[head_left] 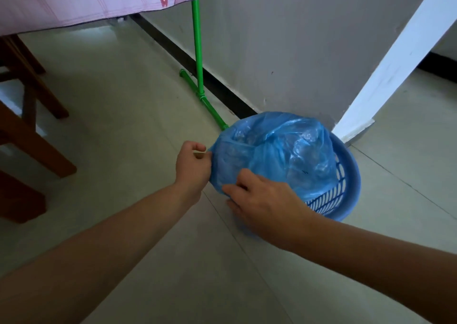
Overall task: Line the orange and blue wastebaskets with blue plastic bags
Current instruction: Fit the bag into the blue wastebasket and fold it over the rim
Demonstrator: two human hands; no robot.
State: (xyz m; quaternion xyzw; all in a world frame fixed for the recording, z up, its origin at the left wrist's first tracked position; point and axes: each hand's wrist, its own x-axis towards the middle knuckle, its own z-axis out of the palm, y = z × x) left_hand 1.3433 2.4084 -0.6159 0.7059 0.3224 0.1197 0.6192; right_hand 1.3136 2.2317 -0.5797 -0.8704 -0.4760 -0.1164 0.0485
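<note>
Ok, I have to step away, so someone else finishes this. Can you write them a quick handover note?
Left hand: pinching the blue plastic bag at its left edge.
Right hand: gripping the bag's near edge at the rim.
Blue wastebasket: on the floor by the wall corner, bag over the left and far rim; right side uncovered.
Left: pull the bag over the right rim. Orange wastebasket is not in view.

Both bare forearms are extended forward and inward. The left hand (193,166) is curled, with thumb and forefinger pinched on the edge of the blue plastic bag (277,150). The right hand (264,200) is turned palm-down, its fingers (237,187) pressed onto the bag's near edge.
</note>
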